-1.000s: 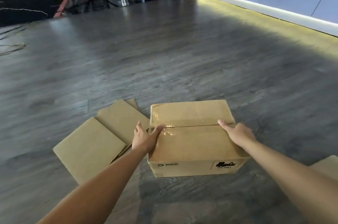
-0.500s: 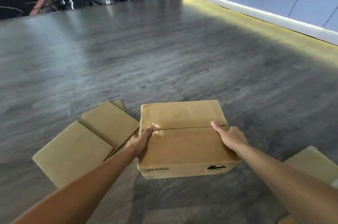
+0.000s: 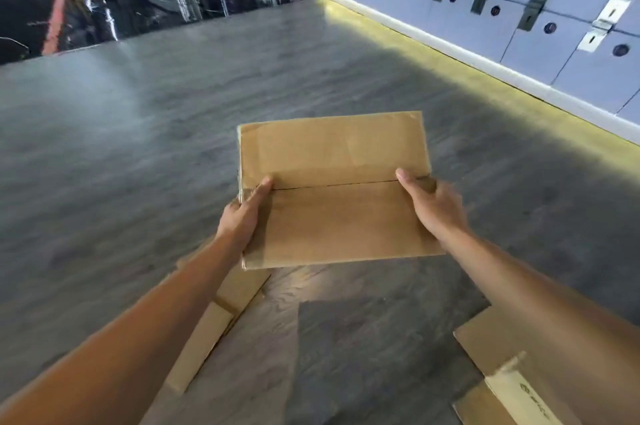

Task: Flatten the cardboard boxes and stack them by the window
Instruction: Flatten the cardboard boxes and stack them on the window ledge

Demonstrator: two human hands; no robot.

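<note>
From your head camera, you stand on a grey wood-grain floor (image 3: pixel 173 147); pale blue lockers (image 3: pixel 519 19) line the right wall above a lit yellow strip. Your left hand (image 3: pixel 242 216) and right hand (image 3: pixel 433 206) clamp opposite sides of one cardboard box (image 3: pixel 336 216), raised above the floor. Two flattened cardboard pieces lie below: one (image 3: pixel 214 320) lower left, another (image 3: pixel 502 372) lower right, its print unreadable.

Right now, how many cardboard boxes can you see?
3: one box held up between the left hand and right hand, flattened cardboard under the left arm, another flattened piece lower right. More may be hidden.
</note>
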